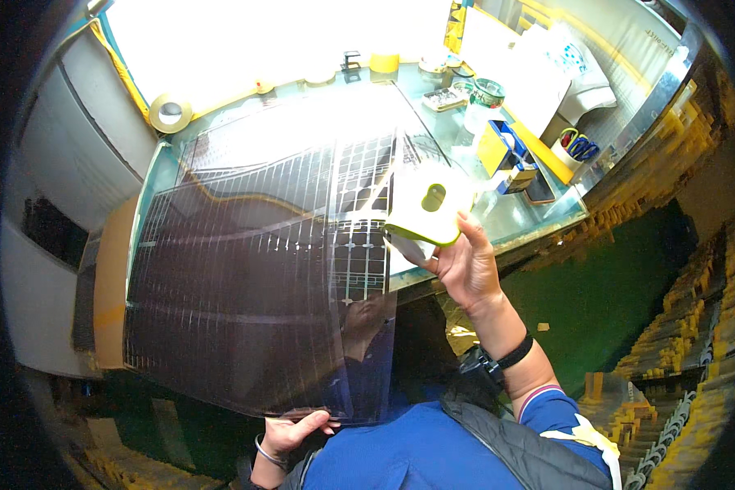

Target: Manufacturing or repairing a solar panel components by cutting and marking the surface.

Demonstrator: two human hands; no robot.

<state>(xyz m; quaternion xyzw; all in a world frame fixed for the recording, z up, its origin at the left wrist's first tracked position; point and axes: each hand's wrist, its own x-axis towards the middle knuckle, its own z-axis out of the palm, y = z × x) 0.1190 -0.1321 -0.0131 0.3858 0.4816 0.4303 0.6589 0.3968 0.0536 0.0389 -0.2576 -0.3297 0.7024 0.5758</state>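
Flanking dark panel [229,269], tape roll [186,117], white cup [561,156]

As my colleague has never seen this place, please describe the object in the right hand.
Find the big dark gridded panel reaching over the glass table. By its right edge, the right hand holds a white object. Its lime-green edge and oval hole set it apart from the blue-and-yellow box beyond.
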